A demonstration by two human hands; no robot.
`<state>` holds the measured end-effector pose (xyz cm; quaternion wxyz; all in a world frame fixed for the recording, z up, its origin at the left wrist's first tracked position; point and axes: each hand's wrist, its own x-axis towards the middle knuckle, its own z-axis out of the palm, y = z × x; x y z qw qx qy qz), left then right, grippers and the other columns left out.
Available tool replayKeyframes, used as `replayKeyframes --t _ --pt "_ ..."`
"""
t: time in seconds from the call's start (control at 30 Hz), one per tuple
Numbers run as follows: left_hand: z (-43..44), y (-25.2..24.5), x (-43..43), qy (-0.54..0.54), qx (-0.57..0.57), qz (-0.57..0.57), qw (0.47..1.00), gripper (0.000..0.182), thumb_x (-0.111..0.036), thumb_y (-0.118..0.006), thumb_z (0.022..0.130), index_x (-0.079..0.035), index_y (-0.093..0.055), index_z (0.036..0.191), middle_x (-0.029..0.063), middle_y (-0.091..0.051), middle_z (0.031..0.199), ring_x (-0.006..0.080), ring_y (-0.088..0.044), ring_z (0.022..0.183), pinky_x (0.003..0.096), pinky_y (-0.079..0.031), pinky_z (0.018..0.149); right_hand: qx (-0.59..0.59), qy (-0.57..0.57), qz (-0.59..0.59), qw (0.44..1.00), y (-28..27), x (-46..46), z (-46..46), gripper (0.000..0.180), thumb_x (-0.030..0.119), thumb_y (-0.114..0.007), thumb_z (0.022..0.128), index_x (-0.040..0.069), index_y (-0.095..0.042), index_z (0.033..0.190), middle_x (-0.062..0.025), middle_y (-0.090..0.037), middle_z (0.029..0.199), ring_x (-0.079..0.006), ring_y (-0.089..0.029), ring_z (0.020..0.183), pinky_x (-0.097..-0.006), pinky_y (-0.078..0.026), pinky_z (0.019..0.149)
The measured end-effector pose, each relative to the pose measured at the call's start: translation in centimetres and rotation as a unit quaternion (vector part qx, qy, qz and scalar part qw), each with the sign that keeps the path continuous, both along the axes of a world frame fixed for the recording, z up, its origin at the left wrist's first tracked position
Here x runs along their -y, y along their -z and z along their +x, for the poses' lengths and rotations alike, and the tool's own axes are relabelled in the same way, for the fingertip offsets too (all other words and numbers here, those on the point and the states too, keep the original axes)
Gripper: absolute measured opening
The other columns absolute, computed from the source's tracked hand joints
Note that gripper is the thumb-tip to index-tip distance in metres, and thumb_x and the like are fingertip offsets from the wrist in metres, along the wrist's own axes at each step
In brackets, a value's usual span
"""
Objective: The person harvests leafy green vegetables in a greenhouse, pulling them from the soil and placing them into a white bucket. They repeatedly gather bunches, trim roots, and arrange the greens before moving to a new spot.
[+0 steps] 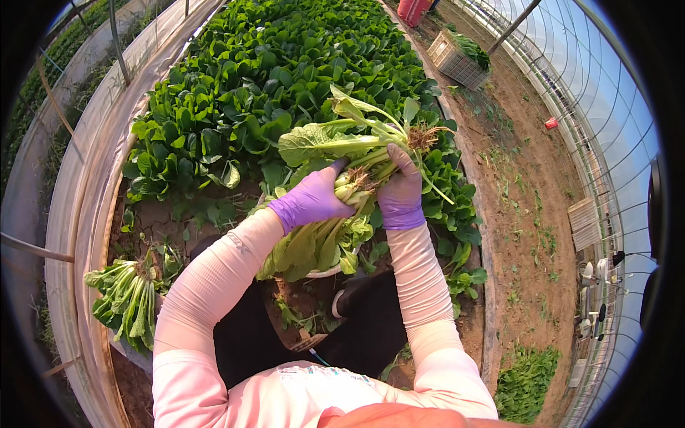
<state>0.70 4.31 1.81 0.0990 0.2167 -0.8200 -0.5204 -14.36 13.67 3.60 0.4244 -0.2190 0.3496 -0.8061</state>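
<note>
My left hand (313, 198), in a purple glove, is closed around the root ends of a bunch of leafy greens (310, 246), whose yellowish leaves hang down over a light-coloured round container, mostly hidden beneath them. My right hand (401, 187), in a purple glove with soiled fingertips, grips the stems of more leafy greens (348, 140) just beside their brown roots (421, 137). The leaves of these point left, above my left hand. Both hands are close together in front of me, and the two bunches overlap between them.
Dense green plants (278, 69) grow in the bed ahead. Pulled greens (131, 299) lie at the lower left. Along the dirt path (530, 214) on the right are a plastic crate (455, 61) of greens, a red sack (412, 12) and a leafy pile (527, 382). Plastic sheeting (80, 214) borders the left.
</note>
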Motion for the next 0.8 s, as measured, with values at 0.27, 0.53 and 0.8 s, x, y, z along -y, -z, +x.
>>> replayKeyframes --t 0.27,0.53,0.8 --pt "-0.4 -1.2 -0.3 -0.016 0.092 -0.131 0.987 0.071 -0.031 -0.080 0.067 0.001 -0.053 0.124 0.0215 -0.069 0.096 0.0363 -0.068 0.092 0.0413 -0.054 0.084 -0.094 0.165 0.009 0.982 -0.3 0.7 -2.0 0.030 0.000 -0.068 0.080 0.000 -0.061 0.110 -0.0096 -0.067 0.099 -0.0199 -0.066 0.088 -0.0344 -0.055 0.083" --pt "0.0 -0.7 -0.4 -0.023 0.144 -0.212 0.966 0.061 -0.031 -0.077 0.068 -0.002 -0.055 0.117 0.0220 -0.069 0.090 0.0391 -0.067 0.088 0.0455 -0.054 0.080 -0.122 0.313 -0.049 0.941 0.2 1.2 -4.4 0.037 -0.008 -0.057 0.089 0.006 -0.053 0.123 -0.0111 -0.065 0.112 -0.0174 -0.065 0.085 -0.0309 -0.057 0.076" --pt "0.8 -0.7 0.4 -0.047 0.162 -0.250 0.954 0.056 -0.028 -0.074 0.070 0.000 -0.055 0.116 0.0221 -0.069 0.091 0.0387 -0.068 0.088 0.0453 -0.054 0.079 0.065 0.359 -0.019 0.931 -0.3 -1.6 -11.5 0.023 0.024 -0.062 0.097 0.004 -0.055 0.091 0.0018 -0.047 0.066 -0.0089 -0.025 0.044 -0.0255 -0.022 0.040"
